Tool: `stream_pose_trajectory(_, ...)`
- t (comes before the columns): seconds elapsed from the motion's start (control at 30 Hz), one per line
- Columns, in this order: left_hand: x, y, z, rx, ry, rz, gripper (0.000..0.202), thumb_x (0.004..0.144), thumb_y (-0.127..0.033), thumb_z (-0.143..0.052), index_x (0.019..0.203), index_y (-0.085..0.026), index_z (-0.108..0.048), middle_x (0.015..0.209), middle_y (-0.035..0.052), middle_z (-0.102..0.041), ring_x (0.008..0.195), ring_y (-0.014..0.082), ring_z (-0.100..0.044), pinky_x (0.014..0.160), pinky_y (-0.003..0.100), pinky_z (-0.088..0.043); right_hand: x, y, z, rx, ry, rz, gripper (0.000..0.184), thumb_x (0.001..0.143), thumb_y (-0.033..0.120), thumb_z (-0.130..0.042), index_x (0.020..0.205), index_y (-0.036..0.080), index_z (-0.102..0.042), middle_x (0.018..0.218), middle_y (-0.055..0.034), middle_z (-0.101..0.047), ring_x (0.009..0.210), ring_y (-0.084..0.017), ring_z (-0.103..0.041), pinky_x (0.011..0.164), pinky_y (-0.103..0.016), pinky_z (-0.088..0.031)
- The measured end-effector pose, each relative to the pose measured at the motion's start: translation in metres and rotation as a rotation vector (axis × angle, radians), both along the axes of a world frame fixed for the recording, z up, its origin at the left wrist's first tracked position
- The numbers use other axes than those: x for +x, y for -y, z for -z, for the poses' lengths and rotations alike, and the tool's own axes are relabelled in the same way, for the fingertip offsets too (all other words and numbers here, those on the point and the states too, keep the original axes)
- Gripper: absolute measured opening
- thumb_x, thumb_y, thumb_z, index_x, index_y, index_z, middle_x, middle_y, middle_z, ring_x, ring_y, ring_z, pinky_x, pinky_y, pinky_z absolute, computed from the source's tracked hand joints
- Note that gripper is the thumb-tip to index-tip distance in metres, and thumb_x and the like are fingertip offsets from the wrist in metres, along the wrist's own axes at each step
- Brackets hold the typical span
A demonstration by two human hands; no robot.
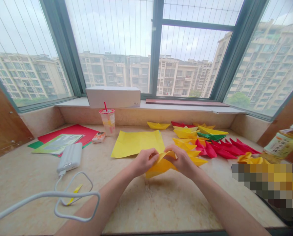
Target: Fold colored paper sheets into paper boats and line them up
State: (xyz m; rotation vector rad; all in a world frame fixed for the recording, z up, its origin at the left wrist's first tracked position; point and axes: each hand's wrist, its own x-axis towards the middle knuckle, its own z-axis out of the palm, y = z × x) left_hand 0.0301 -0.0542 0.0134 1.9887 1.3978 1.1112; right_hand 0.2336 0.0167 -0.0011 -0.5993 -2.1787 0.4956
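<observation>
Between my two hands is a partly folded sheet of yellow paper (158, 167), held a little above the counter. My left hand (146, 160) pinches its upper left part, fingers curled in. On the other side, my right hand (182, 160) grips the upper right part with thumb and fingers. The paper bulges open in the middle, and its lower left corner points down. Just behind it lies a flat yellow sheet (136, 142) with curled edges. Folded yellow paper boats (185, 132) and pink folded paper pieces (225, 149) sit beyond my right hand.
At left, a white power bank (70, 157) trails a grey cable (43, 194). Red paper sheets (72, 131) lie behind it. A plastic cup with a straw (108, 123) stands near the back ledge, below a white box (114, 97). At right is a drink bottle (284, 142).
</observation>
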Motion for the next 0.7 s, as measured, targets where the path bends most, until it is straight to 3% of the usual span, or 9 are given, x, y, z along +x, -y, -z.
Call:
stream_pose_trajectory(0.23, 0.0016, 0.0014, -0.0015, -0.055, -0.024, 0.044, 0.021, 0.085, -0.030, -0.054, 0.085, -0.017, -0.070, 0.066, -0.0009, -0.064, 0.058, 0.0123, -0.052, 0.053, 0.022, -0.037, -0.0025, 0.0056, -0.0067, -0.088, -0.030, -0.104, 0.014, 0.090, 0.036, -0.063, 0.089, 0.023, -0.064, 0.091, -0.0040, -0.066, 0.086, -0.021, -0.062, 0.081, -0.035, -0.050)
stream_pose_trajectory(0.47, 0.0010, 0.0011, 0.0042, -0.088, 0.024, 0.089, 0.019, 0.085, -0.031, -0.056, 0.088, -0.017, -0.068, 0.075, 0.0016, -0.069, 0.065, 0.0142, -0.059, 0.056, 0.022, -0.042, -0.0046, 0.0099, -0.0010, -0.148, -0.053, 0.006, 0.018, 0.087, 0.035, -0.067, 0.098, 0.023, -0.064, 0.089, -0.0018, -0.066, 0.084, -0.019, -0.062, 0.077, -0.031, -0.050)
stream_pose_trajectory(0.7, 0.0029, 0.0030, -0.0015, -0.133, 0.079, 0.128, 0.022, 0.083, -0.027, -0.059, 0.098, -0.016, -0.069, 0.089, 0.0054, -0.073, 0.080, 0.0187, -0.067, 0.068, 0.026, -0.050, -0.0046, 0.0084, -0.0007, -0.108, -0.076, -0.036, 0.011, 0.089, 0.032, -0.064, 0.095, 0.023, -0.063, 0.093, -0.0020, -0.067, 0.086, -0.018, -0.060, 0.079, -0.030, -0.048)
